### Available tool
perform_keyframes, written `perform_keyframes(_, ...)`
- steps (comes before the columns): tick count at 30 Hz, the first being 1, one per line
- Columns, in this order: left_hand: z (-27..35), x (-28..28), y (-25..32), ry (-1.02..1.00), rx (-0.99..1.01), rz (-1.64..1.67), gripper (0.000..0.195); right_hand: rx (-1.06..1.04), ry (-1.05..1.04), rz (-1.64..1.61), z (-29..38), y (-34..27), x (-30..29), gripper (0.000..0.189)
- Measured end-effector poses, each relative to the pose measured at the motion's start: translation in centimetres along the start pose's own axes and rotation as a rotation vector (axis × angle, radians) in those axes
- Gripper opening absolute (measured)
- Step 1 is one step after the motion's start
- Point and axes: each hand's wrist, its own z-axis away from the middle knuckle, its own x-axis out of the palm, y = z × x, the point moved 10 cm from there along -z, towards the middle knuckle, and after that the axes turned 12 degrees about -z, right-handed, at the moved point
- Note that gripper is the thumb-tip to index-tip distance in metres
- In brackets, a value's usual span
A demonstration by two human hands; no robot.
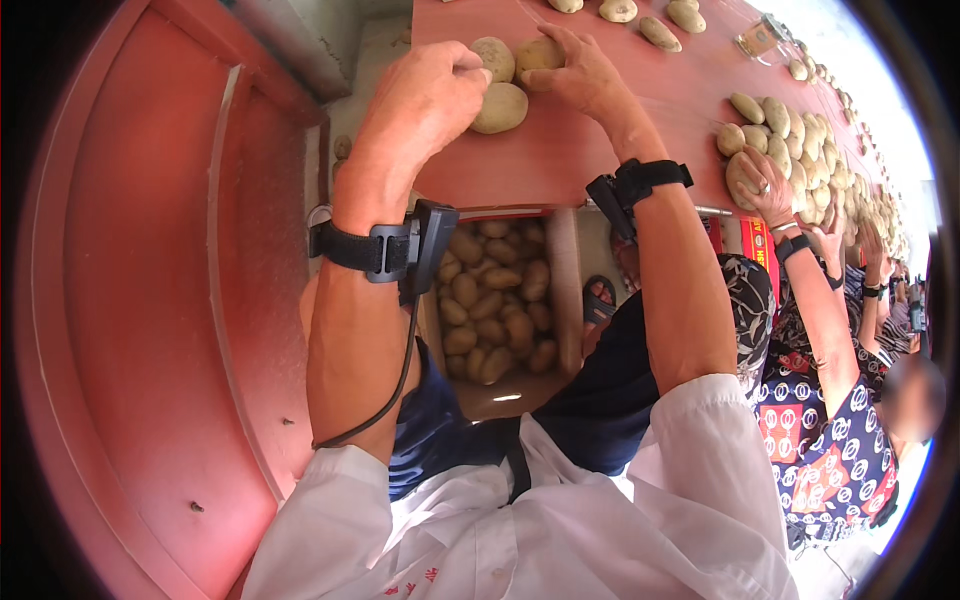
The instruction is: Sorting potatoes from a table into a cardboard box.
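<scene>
Three potatoes sit close together on the red tabletop (585,165) at the top of the view. My right hand (589,71) has its thumb and fingers around the right-hand potato (538,61), which rests on the table. My left hand (431,94) is curled at the left of the group. Its fingertips are by the upper left potato (493,58) and the front potato (501,109); whether they grip either one is hidden. Below the table edge, between my knees, stands an open cardboard box (566,285) holding many potatoes (501,279).
Several loose potatoes (660,34) lie farther back, near a glass mug (761,39). To the right, a co-worker's hand (765,184) rests on a large heap of potatoes (806,150). More people sit along the table. A red door (150,262) stands close on my left.
</scene>
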Motion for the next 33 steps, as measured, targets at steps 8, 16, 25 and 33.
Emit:
perform_keyframes(8,0.5,2.1,-1.5,-0.111,-0.031,-0.246,0.051,0.167,-0.238,-0.104,2.5,-0.1,1.5,0.065)
perform_keyframes(16,1.0,4.1,0.7,-0.163,0.106,-0.522,0.053,0.019,-0.587,-0.008,6.0,-4.0,2.9,0.035)
perform_keyframes(25,3.1,4.8,2.7,-0.281,0.145,-0.612,0.041,-0.34,-0.489,0.081,9.4,-7.3,1.6,0.028)
perform_keyframes(33,6.0,3.0,5.1,-0.118,0.206,-0.485,0.026,-0.017,-0.435,-0.034,11.8,-8.0,-0.9,0.025)
